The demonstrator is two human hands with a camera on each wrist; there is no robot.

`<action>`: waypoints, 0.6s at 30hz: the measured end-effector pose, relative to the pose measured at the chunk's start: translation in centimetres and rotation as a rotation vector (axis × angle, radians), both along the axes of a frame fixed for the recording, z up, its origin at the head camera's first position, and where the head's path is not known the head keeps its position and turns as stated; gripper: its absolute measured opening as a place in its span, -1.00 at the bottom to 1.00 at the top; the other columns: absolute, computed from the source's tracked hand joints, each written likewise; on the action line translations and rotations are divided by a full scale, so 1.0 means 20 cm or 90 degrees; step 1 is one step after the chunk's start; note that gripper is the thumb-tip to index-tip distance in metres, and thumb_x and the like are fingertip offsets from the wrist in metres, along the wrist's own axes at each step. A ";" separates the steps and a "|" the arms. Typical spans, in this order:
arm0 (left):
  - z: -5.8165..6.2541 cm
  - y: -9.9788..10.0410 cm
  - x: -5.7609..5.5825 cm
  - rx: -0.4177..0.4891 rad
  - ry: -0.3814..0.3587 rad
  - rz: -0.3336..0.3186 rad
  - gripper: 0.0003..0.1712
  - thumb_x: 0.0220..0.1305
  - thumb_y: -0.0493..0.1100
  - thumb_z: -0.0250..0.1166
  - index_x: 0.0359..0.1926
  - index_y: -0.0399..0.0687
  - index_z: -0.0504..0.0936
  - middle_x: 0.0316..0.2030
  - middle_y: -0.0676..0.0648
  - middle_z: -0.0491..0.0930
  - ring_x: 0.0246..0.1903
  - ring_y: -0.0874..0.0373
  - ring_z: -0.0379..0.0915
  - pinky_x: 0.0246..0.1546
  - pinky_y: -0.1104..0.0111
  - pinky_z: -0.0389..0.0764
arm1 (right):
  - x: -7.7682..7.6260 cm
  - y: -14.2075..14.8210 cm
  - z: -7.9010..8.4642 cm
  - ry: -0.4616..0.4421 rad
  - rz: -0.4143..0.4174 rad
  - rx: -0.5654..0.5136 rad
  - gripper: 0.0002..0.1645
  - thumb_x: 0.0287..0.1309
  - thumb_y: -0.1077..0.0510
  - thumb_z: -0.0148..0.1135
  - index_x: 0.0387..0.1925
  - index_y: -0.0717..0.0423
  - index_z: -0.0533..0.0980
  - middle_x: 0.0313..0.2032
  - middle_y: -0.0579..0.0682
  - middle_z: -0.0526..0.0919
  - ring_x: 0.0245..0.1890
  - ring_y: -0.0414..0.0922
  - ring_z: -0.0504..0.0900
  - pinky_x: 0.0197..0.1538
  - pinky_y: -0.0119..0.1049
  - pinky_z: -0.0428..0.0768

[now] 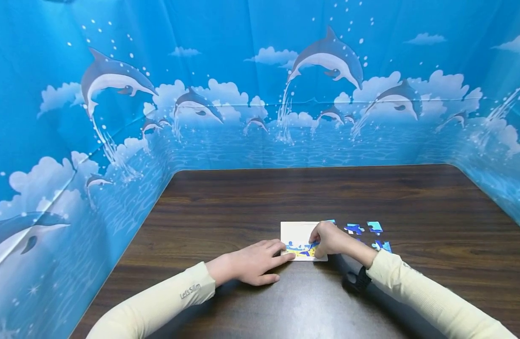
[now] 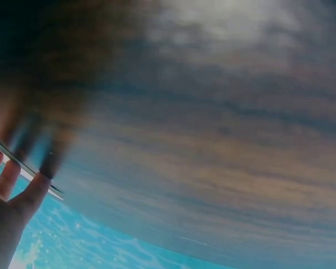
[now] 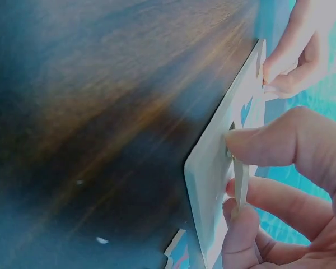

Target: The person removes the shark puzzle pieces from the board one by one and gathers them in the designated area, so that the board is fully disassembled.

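A white puzzle board (image 1: 295,230) lies on the dark wooden table, its lower part filled with blue and yellow puzzle pieces (image 1: 294,249). My left hand (image 1: 260,262) rests flat at the board's left edge, fingertips on its frame. Over the board's right side, my right hand (image 1: 329,239) pinches a puzzle piece (image 3: 241,182) between thumb and fingers. The right wrist view shows that piece tilted up edge-on, its end right at the board (image 3: 204,185). My fingers hide most of its face in the head view.
Several loose puzzle pieces (image 1: 374,227) lie right of the board, some partly behind my right hand and forearm. A dark band (image 1: 358,279) sits at my right wrist. A blue dolphin-print curtain (image 1: 251,94) surrounds the wooden table (image 1: 226,197).
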State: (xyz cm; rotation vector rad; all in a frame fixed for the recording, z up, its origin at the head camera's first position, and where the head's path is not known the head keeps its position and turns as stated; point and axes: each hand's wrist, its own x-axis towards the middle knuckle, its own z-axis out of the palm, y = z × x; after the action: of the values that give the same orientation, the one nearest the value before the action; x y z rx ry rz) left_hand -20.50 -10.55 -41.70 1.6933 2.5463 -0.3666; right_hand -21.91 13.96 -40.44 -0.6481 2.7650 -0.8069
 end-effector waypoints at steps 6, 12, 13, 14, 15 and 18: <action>-0.01 0.03 0.01 -0.005 0.033 0.013 -0.32 0.38 0.21 -0.09 0.45 0.18 0.06 0.22 -0.08 0.24 0.24 0.07 0.18 0.23 0.21 0.36 | 0.00 0.01 -0.01 0.016 0.013 0.002 -0.71 -0.44 0.40 0.42 -0.45 0.27 0.67 -0.54 -0.03 0.63 -0.52 -0.26 0.39 -0.45 -0.45 0.42; -0.04 0.05 0.04 0.019 0.087 0.021 -0.32 0.37 0.26 -0.10 0.42 0.18 0.12 0.18 -0.08 0.29 0.21 0.07 0.24 0.14 0.22 0.43 | 0.01 0.02 -0.01 0.013 0.010 -0.002 -0.69 -0.44 0.41 0.42 -0.44 0.25 0.67 -0.52 -0.05 0.62 -0.49 -0.25 0.42 -0.42 -0.44 0.44; -0.04 0.05 0.04 0.021 0.092 0.020 -0.32 0.37 0.26 -0.10 0.42 0.17 0.12 0.18 -0.08 0.30 0.21 0.07 0.24 0.15 0.22 0.43 | 0.01 0.02 -0.01 0.011 0.008 -0.004 -0.69 -0.45 0.41 0.42 -0.43 0.25 0.67 -0.52 -0.04 0.62 -0.48 -0.25 0.42 -0.42 -0.44 0.44; -0.04 0.05 0.04 0.024 0.100 0.016 -0.33 0.37 0.26 -0.10 0.41 0.16 0.14 0.18 -0.08 0.30 0.20 0.07 0.25 0.17 0.23 0.42 | 0.01 0.02 -0.02 0.010 0.006 -0.004 -0.68 -0.45 0.41 0.42 -0.43 0.26 0.67 -0.51 -0.04 0.62 -0.48 -0.25 0.41 -0.42 -0.44 0.43; -0.04 0.05 0.04 0.026 0.107 0.012 -0.33 0.37 0.26 -0.11 0.41 0.15 0.14 0.19 -0.08 0.30 0.21 0.07 0.25 0.19 0.23 0.40 | 0.01 0.02 -0.02 0.008 0.005 -0.006 -0.68 -0.45 0.41 0.42 -0.42 0.26 0.67 -0.51 -0.04 0.61 -0.48 -0.24 0.41 -0.42 -0.44 0.43; -0.04 0.05 0.04 0.026 0.111 0.001 -0.33 0.38 0.25 -0.12 0.41 0.12 0.15 0.22 -0.07 0.27 0.25 0.06 0.22 0.26 0.22 0.33 | 0.01 0.02 -0.02 0.005 0.000 -0.011 -0.67 -0.46 0.42 0.41 -0.42 0.27 0.67 -0.51 -0.04 0.60 -0.49 -0.24 0.39 -0.42 -0.44 0.41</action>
State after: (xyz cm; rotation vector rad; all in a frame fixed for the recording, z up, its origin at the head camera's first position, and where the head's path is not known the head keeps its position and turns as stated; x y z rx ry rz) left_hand -19.68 -9.53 -42.48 1.7456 2.6940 -0.4866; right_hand -21.66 14.31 -40.77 -0.6562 2.7688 -0.8299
